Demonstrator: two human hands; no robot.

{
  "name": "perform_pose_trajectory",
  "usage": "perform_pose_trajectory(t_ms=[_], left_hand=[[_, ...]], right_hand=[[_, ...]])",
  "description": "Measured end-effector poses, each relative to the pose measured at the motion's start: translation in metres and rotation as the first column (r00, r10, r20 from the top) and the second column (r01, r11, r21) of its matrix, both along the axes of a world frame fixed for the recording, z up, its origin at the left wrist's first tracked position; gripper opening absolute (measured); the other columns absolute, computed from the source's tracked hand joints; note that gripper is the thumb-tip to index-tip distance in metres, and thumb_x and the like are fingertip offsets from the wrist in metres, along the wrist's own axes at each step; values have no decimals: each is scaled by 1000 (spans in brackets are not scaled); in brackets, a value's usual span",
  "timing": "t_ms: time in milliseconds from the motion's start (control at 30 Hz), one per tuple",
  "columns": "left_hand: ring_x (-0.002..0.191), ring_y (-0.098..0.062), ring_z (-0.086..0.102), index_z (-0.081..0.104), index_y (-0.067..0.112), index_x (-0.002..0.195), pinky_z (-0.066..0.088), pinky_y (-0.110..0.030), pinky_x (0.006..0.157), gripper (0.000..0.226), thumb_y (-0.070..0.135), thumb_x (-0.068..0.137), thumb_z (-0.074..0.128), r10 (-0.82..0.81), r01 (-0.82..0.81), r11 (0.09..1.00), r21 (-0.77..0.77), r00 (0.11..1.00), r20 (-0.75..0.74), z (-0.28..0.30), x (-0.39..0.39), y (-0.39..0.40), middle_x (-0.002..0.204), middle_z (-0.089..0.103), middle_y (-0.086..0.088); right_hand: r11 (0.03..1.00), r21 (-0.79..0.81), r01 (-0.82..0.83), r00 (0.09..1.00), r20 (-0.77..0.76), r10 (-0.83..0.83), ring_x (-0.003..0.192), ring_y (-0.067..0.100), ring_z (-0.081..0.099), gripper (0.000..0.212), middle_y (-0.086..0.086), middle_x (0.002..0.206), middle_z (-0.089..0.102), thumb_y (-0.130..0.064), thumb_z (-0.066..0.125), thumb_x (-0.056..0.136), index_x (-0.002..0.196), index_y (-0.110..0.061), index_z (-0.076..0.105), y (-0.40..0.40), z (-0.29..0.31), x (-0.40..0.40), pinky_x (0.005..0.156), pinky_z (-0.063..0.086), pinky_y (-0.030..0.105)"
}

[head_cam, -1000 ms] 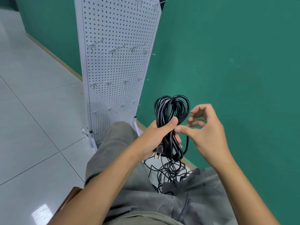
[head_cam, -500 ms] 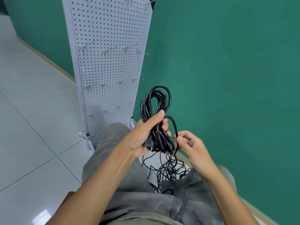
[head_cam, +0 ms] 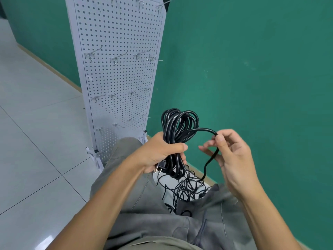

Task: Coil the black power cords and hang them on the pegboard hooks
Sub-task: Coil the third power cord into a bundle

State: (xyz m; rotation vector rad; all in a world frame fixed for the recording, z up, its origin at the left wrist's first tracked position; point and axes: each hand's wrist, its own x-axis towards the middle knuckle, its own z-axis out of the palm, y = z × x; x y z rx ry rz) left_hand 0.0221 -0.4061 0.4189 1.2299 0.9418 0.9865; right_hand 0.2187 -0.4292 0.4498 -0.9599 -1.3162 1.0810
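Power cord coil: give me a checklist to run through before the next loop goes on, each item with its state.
1. Left hand grips the coil firmly at its middle: ok.
2. Right hand pinches the loose strand ready to lay it over: ok.
3. Plug tucked under the left hand, prongs sticking out below: ok.
4. Remaining cord on the floor free of knots: not ok, it lies in a tangled heap.
5. Hooks on the pegboard free for hanging: ok, none that show carries anything.
6. Length of cord still to coil: cannot tell.
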Motion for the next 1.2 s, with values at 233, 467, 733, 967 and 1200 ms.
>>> perform_pose_trajectory(t_ms=[233,467,733,967,1200], left_hand=[[64,-24,68,65,5,86,58,-33,65,8,1,92,68,-48,51,998,-46,997,61,-7,15,-4,68,68,-11],[83,-16,53,60,7,92,47,-40,85,28,29,79,71,-25,29,992,126,999,-31,-5,11,0,84,58,0],[84,-30,69,68,8,96,56,-52,88,13,19,94,63,-85,79,988,134,995,42,-9,14,-1,86,73,-9],[81,-26,67,66,12,91,56,-39,76,13,25,92,67,-87,100,995,-29,948,306,-14,24,-5,81,65,-8],[68,-18,67,66,8,88,56,-29,61,23,28,98,63,140,-113,989,-93,912,385,-8,3,3,80,67,-4]], right_hand=[[998,59,28,995,96,-33,129,8,57,25,-23,119,69,-26,58,101,77,-22,60,0,32,-34,103,51,56],[999,-24,40,999,-10,-41,116,9,63,28,-12,119,70,-37,57,101,75,-29,65,15,32,-51,106,46,46],[985,-171,-37,990,-141,13,83,17,68,14,1,93,70,-21,45,109,121,-19,53,26,36,-58,86,59,41],[973,-209,-101,995,-39,95,76,24,65,30,10,98,70,-34,50,106,127,-14,55,40,24,-47,55,53,36],[810,-438,-389,913,-63,404,123,24,64,85,16,135,65,-68,9,98,139,-9,54,35,-26,-31,110,45,41]])
